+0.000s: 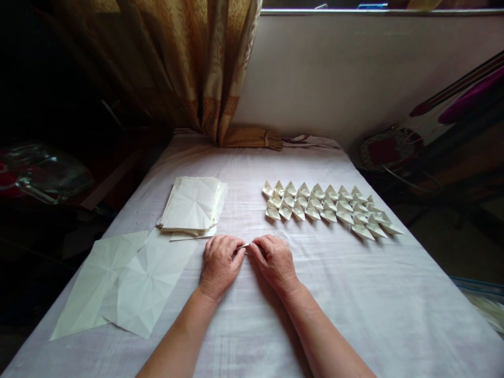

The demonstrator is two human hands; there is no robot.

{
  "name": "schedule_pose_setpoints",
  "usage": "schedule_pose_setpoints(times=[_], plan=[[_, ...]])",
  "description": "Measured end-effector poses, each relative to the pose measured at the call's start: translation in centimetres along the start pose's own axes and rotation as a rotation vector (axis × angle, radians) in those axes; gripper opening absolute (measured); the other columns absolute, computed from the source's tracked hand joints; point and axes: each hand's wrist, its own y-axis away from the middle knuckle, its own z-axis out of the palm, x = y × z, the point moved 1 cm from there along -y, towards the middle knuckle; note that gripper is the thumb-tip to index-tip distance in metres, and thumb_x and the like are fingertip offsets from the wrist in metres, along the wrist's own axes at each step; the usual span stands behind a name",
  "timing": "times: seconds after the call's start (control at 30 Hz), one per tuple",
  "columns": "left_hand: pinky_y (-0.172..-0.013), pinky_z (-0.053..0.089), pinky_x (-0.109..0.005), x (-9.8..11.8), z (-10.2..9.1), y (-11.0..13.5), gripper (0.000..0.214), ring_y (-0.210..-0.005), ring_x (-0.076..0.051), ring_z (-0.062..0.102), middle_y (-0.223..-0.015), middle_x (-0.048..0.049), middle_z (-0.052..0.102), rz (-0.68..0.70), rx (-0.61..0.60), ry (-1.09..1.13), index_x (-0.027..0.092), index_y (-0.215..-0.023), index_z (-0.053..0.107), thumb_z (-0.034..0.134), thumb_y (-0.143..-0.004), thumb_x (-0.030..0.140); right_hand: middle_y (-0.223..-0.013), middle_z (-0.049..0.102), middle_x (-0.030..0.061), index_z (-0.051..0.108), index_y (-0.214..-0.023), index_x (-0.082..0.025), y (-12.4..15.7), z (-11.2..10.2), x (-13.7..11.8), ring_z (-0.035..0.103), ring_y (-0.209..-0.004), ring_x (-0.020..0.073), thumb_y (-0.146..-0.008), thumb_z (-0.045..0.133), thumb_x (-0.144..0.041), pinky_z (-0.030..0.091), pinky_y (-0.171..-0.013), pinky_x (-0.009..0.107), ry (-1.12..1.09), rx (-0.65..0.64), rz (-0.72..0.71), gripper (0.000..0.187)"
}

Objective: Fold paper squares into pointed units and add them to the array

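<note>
My left hand (219,262) and my right hand (273,258) rest side by side on the white cloth (354,294) in the middle of the table. Both have their fingers curled and pinch a small folded piece of white paper (244,246) between them; only its edge shows. Beyond my right hand lie several folded paper boats (328,209) set out in rows. A stack of creased square sheets (192,205) sits beyond my left hand. Two creased sheets (126,281) lie flat and overlapping at the left.
A brown curtain (197,68) hangs at the back, its hem on the table's far edge. A pale wall (354,73) stands behind. Dark clutter and a clear glass object (43,173) are at the left; bags and cloth (433,131) lie at the right.
</note>
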Motion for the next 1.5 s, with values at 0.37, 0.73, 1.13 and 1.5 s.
schedule_pose_setpoints(times=[0.37,0.73,1.13,1.5], plan=[[-0.081,0.039,-0.037,1.4,-0.2,0.0,0.020,-0.084,-0.023,0.056,-0.079,-0.0029,0.064,-0.115,-0.003,-0.176,0.022,-0.075,0.057,0.058,-0.087,0.037,-0.072,0.065,0.0027,0.064,-0.079,-0.020,0.7,0.5,-0.1,0.059,-0.066,0.0146,-0.096,0.048,-0.030,0.041,-0.065,0.024,-0.155,0.125,0.020,0.025],[-0.080,0.039,-0.037,1.3,0.2,0.0,0.012,-0.083,-0.023,0.057,-0.077,-0.0021,0.065,-0.158,-0.012,-0.178,0.022,-0.073,0.057,0.055,-0.085,0.022,-0.077,0.069,0.0038,0.066,-0.086,-0.020,1.0,0.1,-1.1,0.062,-0.070,0.0155,-0.090,0.050,-0.025,0.045,-0.069,0.025,-0.240,0.025,0.030,0.017],[-0.082,0.037,-0.038,1.4,0.1,0.0,0.010,-0.083,-0.022,0.055,-0.078,-0.0019,0.064,-0.072,-0.035,-0.171,0.022,-0.078,0.059,0.054,-0.087,0.025,-0.073,0.070,0.0020,0.067,-0.079,-0.021,0.8,0.6,-0.9,0.062,-0.063,0.0143,-0.084,0.052,-0.022,0.042,-0.064,0.023,-0.159,0.034,0.122,0.016],[-0.085,0.042,-0.041,1.6,0.0,-0.2,0.012,-0.094,-0.024,0.056,-0.097,-0.0043,0.067,-0.144,-0.003,-0.113,0.023,-0.066,0.056,0.059,-0.075,0.015,-0.066,0.066,-0.0015,0.062,-0.076,-0.023,0.6,0.4,-1.6,0.057,-0.056,0.0135,-0.081,0.052,-0.021,0.035,-0.057,0.023,-0.062,0.034,0.193,0.011]])
